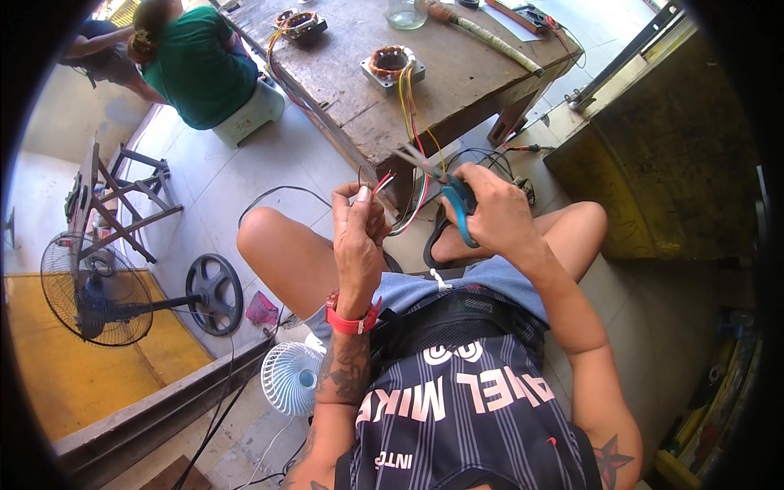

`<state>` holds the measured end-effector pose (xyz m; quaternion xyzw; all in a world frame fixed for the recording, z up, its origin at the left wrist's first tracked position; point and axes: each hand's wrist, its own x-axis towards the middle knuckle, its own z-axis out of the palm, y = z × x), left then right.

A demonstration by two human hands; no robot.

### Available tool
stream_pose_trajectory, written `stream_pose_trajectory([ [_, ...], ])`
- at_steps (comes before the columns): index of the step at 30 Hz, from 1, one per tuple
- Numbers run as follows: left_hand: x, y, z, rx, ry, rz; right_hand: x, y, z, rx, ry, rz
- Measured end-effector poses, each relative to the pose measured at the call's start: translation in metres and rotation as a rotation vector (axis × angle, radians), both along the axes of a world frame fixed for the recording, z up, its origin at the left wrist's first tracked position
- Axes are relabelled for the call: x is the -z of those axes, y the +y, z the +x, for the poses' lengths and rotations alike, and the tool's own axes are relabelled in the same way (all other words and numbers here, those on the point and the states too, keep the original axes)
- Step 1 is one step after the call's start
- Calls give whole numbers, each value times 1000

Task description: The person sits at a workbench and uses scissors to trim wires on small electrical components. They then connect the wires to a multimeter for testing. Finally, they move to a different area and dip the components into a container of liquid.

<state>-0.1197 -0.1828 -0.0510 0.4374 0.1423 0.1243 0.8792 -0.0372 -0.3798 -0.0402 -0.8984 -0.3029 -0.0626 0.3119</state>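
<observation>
My left hand (357, 214), with a red watch on its wrist, pinches the ends of several thin wires (382, 184), among them red and white ones. They belong to a loose bundle that loops down below the table edge. In my right hand (498, 204) is a pair of scissors (460, 214) with teal handles, its blades apart and pointing toward the wires. On the table (343, 98) a motor stator (394, 67) with copper windings sits near the edge. Yellow and red leads (408, 106) hang from it toward my hands.
A second stator (300, 26), a glass jar (406, 13) and a wrapped rod (486, 37) lie on the table. At left stand a toppled-looking pedestal fan (98, 290) and a small blue fan (292, 377). A person in green (189, 65) sits on a stool (249, 114). Cables (502, 167) cross the floor.
</observation>
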Motion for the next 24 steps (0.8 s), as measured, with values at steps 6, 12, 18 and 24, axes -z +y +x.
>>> stream_pose_trajectory([
  [6,6,4,0,42,-41,46,-13,1,-8,-124,-72,7],
  [12,9,5,-3,83,-124,89,-17,8,-5,-153,-178,-141],
  [18,11,2,-3,83,-130,199,-8,4,-1,-190,-217,-116],
  [24,9,1,0,57,-13,181,-1,3,6,-49,-172,124],
])
